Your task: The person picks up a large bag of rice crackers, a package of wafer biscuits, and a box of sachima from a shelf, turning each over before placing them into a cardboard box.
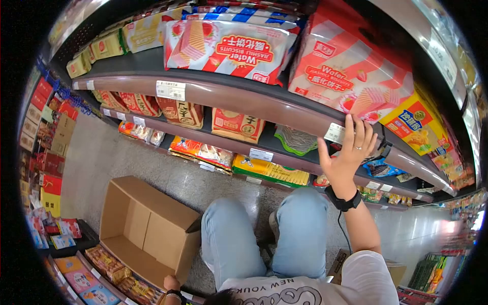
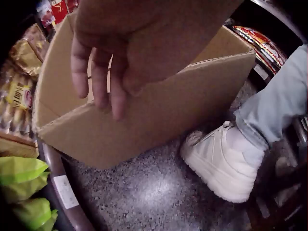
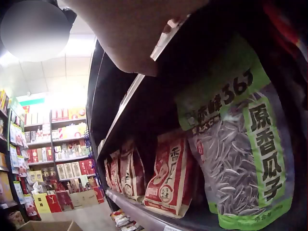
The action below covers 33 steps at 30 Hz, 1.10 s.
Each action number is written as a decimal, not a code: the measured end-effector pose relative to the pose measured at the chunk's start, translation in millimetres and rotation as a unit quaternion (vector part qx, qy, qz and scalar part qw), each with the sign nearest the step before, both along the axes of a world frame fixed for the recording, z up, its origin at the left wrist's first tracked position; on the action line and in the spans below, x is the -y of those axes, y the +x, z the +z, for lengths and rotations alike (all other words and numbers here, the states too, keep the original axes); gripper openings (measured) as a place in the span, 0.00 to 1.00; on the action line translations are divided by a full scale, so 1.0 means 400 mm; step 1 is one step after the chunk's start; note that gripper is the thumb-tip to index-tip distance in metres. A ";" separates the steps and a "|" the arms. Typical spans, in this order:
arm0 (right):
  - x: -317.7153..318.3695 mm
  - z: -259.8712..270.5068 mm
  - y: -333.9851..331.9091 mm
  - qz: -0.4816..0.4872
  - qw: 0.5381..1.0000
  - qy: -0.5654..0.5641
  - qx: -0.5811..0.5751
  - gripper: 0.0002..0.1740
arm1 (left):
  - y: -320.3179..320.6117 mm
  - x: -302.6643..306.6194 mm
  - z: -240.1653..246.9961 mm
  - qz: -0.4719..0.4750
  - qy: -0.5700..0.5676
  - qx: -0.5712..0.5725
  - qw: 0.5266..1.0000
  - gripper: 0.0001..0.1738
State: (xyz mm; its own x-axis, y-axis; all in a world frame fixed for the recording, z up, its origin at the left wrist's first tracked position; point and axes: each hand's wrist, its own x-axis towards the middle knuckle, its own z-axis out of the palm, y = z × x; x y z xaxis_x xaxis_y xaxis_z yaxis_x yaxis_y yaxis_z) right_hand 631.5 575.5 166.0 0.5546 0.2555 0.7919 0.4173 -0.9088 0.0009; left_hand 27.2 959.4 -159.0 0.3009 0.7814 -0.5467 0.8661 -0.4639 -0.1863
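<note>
In the head view, my right hand point(image 1: 348, 152) is raised with fingers spread at the upper shelf's edge, fingertips beside the large red-and-white wafer bag point(image 1: 351, 66). Only its underside point(image 3: 139, 33) shows in the right wrist view, above a green-topped bag of sunflower seeds point(image 3: 236, 154). My left hand point(image 1: 172, 282) is at the near corner of an upright cardboard box point(image 1: 147, 190). From the left wrist, that hand point(image 2: 130, 53) appears over the box's rim point(image 2: 159, 84), its fingers hanging loosely across it; contact there is unclear.
Red paper bags point(image 1: 238, 124) stand on the lower shelf point(image 1: 203, 133), with yellow noodle packs point(image 1: 272, 170) beneath. Jean-clad knees point(image 1: 300, 229) face this shelf. Another shelf with biscuit packs point(image 1: 109, 264) runs beside the box. A white shoe point(image 2: 224, 161) rests on the floor near the box.
</note>
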 end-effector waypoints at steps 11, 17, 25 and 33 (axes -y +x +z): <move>0.012 0.069 -0.056 0.001 0.998 0.001 -0.059 0.38 | 0.002 -0.080 -0.078 -0.058 -0.057 -0.048 0.995 0.13; 0.045 0.088 -0.083 0.035 0.995 0.019 -0.094 0.40 | 0.033 -0.128 -0.095 -0.124 -0.095 -0.079 0.984 0.16; 0.132 0.045 -0.205 0.034 0.987 0.082 -0.138 0.38 | 0.061 -0.161 -0.096 -0.224 -0.121 -0.082 0.964 0.20; 0.575 -0.083 -0.656 -0.170 0.912 0.305 -0.215 0.28 | 0.177 -0.152 -0.093 -0.126 -0.115 0.022 0.985 0.25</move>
